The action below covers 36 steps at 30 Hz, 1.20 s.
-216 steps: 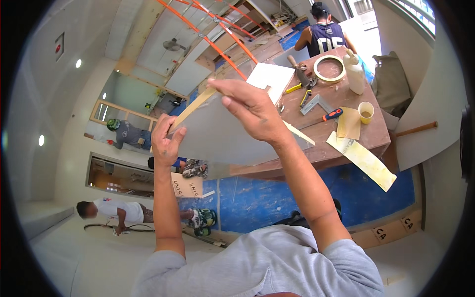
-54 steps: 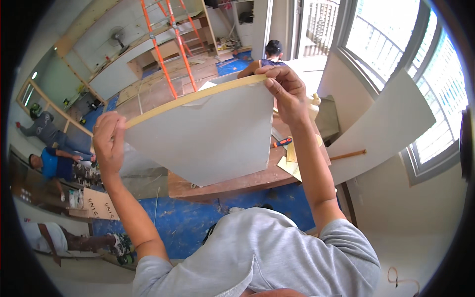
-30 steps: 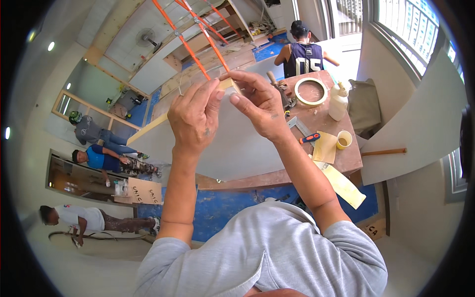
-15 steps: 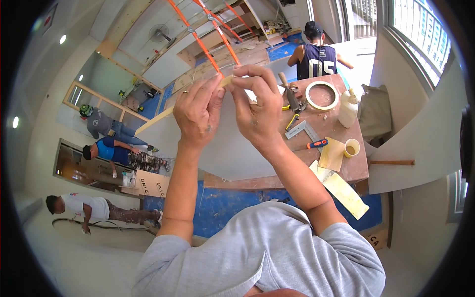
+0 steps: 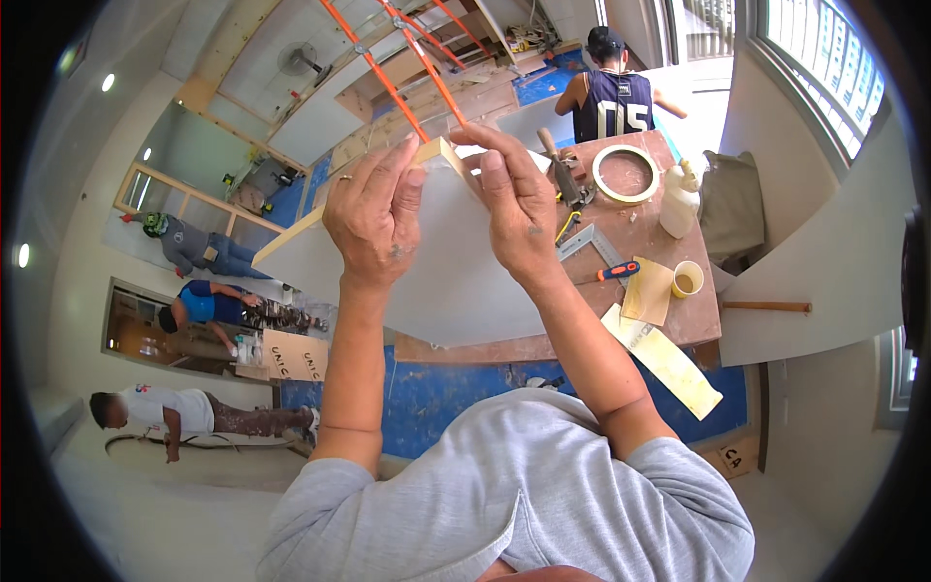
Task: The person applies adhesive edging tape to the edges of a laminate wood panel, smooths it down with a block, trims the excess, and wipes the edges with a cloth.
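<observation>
A large pale panel (image 5: pixel 461 291) with a light wood-coloured edge (image 5: pixel 291 236) rises in front of me, one corner pointing away. My left hand (image 5: pixel 373 223) wraps the edge left of that corner, fingers over it and thumb on the near side. On the corner's other side, my right hand (image 5: pixel 524 213) holds the brownish edge between bent fingers and thumb. The palms face each other, a small gap between them. Parts of the fingers are hidden behind the edge.
The brown bench (image 5: pixel 543 351) carries a tape roll (image 5: pixel 626 198), a metal square (image 5: pixel 606 250), an orange-handled tool (image 5: pixel 619 270), a white bottle (image 5: pixel 681 209), a cup (image 5: pixel 688 279) and sandpaper (image 5: pixel 648 294). A person (image 5: pixel 611 97) works beyond it. Several others stand left. An orange ladder (image 5: pixel 424 68) stands ahead.
My hands have moved apart from a close pinch at the corner, my right hand shifting right and down. The panel's corner now shows between them. My view has shifted slightly.
</observation>
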Each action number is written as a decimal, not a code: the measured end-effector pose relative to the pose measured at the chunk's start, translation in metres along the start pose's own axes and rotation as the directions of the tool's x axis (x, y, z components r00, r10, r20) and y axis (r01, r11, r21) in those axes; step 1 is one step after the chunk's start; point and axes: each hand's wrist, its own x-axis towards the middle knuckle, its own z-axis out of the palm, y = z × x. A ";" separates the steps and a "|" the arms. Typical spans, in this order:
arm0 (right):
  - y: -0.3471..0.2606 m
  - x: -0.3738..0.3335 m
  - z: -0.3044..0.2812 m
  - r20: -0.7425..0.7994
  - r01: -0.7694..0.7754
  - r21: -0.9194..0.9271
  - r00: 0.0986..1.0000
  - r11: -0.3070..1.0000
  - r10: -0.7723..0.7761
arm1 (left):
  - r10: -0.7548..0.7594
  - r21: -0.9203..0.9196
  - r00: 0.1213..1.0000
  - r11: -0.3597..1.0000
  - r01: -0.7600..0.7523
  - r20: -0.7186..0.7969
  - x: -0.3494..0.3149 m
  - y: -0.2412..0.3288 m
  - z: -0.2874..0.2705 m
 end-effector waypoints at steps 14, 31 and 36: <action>-0.010 -0.005 0.007 0.182 0.164 -0.369 0.978 0.915 -0.102 | 0.009 0.026 0.999 1.000 -0.010 0.043 -0.001 0.006 -0.011; -0.021 -0.024 0.007 0.217 0.191 -0.507 0.972 0.840 -0.090 | -0.257 -0.375 0.768 0.754 0.539 0.587 0.047 0.027 -0.056; -0.023 -0.026 0.008 0.230 0.180 -0.485 0.970 0.856 -0.073 | -0.208 -0.380 0.652 0.668 0.639 0.729 0.058 0.004 -0.058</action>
